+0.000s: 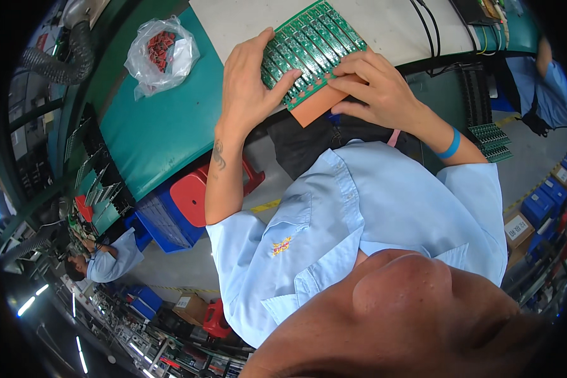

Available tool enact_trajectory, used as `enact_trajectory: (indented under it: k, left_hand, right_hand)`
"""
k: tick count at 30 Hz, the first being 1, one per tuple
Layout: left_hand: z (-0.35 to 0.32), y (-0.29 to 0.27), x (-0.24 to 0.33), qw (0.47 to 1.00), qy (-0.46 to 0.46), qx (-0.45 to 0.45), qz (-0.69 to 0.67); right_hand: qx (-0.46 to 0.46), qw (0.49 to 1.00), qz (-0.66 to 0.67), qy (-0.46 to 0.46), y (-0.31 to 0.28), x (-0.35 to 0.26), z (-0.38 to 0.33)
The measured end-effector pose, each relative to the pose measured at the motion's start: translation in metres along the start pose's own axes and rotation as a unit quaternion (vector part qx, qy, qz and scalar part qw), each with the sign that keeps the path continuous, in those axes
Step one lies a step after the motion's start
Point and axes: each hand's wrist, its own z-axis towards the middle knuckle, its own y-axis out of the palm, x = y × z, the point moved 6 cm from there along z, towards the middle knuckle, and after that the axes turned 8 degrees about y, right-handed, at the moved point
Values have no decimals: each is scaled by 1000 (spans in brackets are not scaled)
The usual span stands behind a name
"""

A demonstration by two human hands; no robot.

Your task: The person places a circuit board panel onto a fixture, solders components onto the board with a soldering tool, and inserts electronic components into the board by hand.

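A green circuit board panel [309, 44], made of several narrow boards side by side, is tilted over the near edge of the workbench. My left hand [249, 85] grips its left side, with the thumb lying over the face and the fingers along the edge. At the lower right corner my right hand [378, 88] closes its curled fingers on the panel. Below the panel's near edge an orange flat piece [318, 105] sticks out, close to my right thumb. How far it runs beneath the panel is hidden.
A clear plastic bag [160, 57] of small red parts sits on the green mat [164, 126] to the left. Black cables [425, 25] cross the pale bench top [227, 19]. More boards [491, 142] stand at the right, and a red stool [192, 195] is below the bench.
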Motion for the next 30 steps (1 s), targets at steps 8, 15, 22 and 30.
enact_trajectory:
  k: [8, 15, 22, 30]
  left_hand:
    - [23, -14, -6, 991, -36, -93, 94]
    - [39, -16, -9, 987, -50, -143, 50]
    - [69, -13, 8, 996, 2, -84, -43]
    - [98, 32, 29, 995, 35, -85, 37]
  right_hand:
    - [-18, 999, 14, 36, 6, 0, 29]
    - [-1, 991, 101, 84, -20, 4, 45]
    - [213, 624, 604, 447, -19, 93, 23]
    - [398, 575, 613, 366, -38, 123, 15]
